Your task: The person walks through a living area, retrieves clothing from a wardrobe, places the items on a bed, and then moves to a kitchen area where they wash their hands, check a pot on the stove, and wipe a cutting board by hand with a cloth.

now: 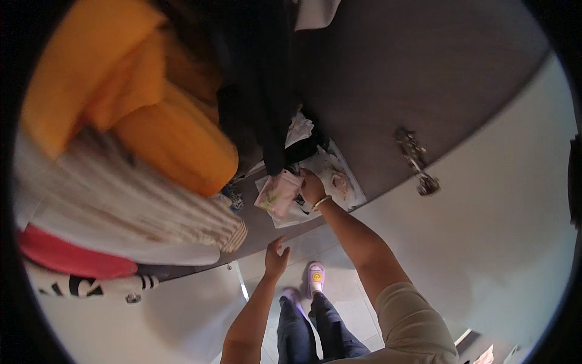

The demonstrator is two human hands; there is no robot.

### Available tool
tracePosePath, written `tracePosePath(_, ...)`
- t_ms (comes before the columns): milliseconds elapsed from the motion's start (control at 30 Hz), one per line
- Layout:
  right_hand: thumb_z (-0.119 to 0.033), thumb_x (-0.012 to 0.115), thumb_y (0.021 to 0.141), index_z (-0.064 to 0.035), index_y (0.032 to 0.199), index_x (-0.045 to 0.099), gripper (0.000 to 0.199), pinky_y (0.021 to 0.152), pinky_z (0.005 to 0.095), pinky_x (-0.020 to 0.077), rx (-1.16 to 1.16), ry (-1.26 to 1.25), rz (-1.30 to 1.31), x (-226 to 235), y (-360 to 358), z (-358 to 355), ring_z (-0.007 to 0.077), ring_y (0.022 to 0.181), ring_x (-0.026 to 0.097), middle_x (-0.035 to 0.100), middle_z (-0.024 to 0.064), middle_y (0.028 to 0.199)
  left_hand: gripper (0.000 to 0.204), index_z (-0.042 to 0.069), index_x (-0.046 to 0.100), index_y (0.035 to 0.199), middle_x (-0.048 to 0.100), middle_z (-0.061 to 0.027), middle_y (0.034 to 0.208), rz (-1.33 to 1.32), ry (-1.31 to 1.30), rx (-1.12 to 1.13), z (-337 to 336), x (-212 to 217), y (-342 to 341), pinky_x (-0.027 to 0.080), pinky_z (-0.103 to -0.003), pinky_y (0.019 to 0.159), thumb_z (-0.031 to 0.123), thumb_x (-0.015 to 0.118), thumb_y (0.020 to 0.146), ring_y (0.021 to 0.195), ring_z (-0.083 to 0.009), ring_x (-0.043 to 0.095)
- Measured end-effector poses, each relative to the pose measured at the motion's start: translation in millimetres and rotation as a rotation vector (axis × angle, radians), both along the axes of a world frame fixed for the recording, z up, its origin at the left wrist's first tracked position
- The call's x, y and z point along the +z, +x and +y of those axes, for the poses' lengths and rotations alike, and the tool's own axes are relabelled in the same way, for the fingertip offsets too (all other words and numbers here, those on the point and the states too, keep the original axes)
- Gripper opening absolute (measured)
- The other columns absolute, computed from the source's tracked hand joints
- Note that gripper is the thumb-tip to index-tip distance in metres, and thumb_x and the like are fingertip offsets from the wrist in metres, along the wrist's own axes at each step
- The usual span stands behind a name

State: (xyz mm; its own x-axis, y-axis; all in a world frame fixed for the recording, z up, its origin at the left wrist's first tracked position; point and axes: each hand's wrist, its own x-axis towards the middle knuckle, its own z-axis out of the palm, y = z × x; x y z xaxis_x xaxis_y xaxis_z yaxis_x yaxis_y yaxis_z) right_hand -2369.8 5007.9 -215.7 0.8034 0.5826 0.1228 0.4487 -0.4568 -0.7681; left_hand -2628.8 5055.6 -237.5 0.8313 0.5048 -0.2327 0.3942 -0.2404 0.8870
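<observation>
Inside a wardrobe, my right hand (313,187) reaches to the bottom board, a light bracelet on its wrist. Its fingers are closed at the right edge of a flat pink packet (280,194) with a green print; the fingertips are partly hidden. Under and beside the packet lies a white plastic bag (350,177) with a pinkish print. Dark and white crumpled cloth (299,128) sits behind it. My left hand (277,258) hangs in the air before the board's front edge, thumb and fingers apart, holding nothing.
Hanging clothes crowd the left: an orange garment (176,133), a striped one (151,188), a red one (73,252) and a black one (260,79). An open white door (485,212) with a metal hinge (417,162) stands right. Another door (163,318) stands at lower left.
</observation>
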Motion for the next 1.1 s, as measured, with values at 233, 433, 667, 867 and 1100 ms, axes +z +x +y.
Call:
tracePosePath(233,-0.004,0.053,0.069,-0.0032,0.107,0.052,0.038,0.072,0.0385,0.0452,0.008,-0.129,0.118,-99.8,51.7,61.7,0.0339,0.084,0.056,0.059,0.0195,0.092,0.069,0.005,0.034,0.126,0.036,-0.0193,0.126,-0.028,0.433,-0.093,63.6,-39.3,90.0,0.026,-0.040,0.099,0.010,0.066,0.066,0.119,-0.0333,0.031)
tracePosePath(433,-0.017,0.060,0.066,-0.0052,0.071,0.058,0.012,0.060,0.0389,0.0447,0.246,-0.071,0.298,-93.8,5.6,60.5,0.0321,0.066,0.057,0.059,0.0156,0.068,0.091,0.005,0.017,0.133,0.024,-0.0199,0.133,0.087,0.446,-0.185,89.5,-62.4,88.7,0.022,-0.044,0.100,0.015,0.071,0.060,0.124,-0.0379,0.022)
tracePosePath(667,-0.019,0.058,0.068,-0.0037,0.084,0.056,0.022,0.060,0.0414,0.0451,0.036,-0.006,-0.008,-75.5,-52.9,46.8,0.0360,0.070,0.055,0.058,0.0182,0.074,0.099,0.009,0.016,0.133,0.024,-0.0152,0.135,0.190,0.613,-0.090,75.5,-67.9,77.7,0.025,-0.051,0.096,0.030,0.074,0.056,0.124,-0.0343,0.023)
tracePosePath(867,-0.004,0.056,0.079,-0.0063,0.105,0.048,0.028,0.068,0.0265,0.0442,-0.076,0.486,0.679,-36.2,-71.1,21.6,0.0151,0.083,0.054,0.057,0.0043,0.087,0.098,0.012,0.013,0.134,0.024,-0.0103,0.136,0.404,0.571,-0.046,75.5,-61.2,77.6,0.025,-0.058,0.093,0.031,0.073,0.059,0.124,-0.0281,0.026)
tracePosePath(1100,-0.005,0.050,0.081,-0.0110,0.105,0.046,0.026,0.084,0.0421,0.0416,-0.307,1.516,1.232,89.3,-76.7,-58.0,0.0209,0.100,0.050,0.054,0.0039,0.105,0.076,0.013,0.016,0.134,0.023,-0.0085,0.138,0.392,0.722,-0.169,99.8,-99.1,97.0,0.023,-0.054,0.096,0.027,0.061,0.075,0.126,-0.0252,0.023)
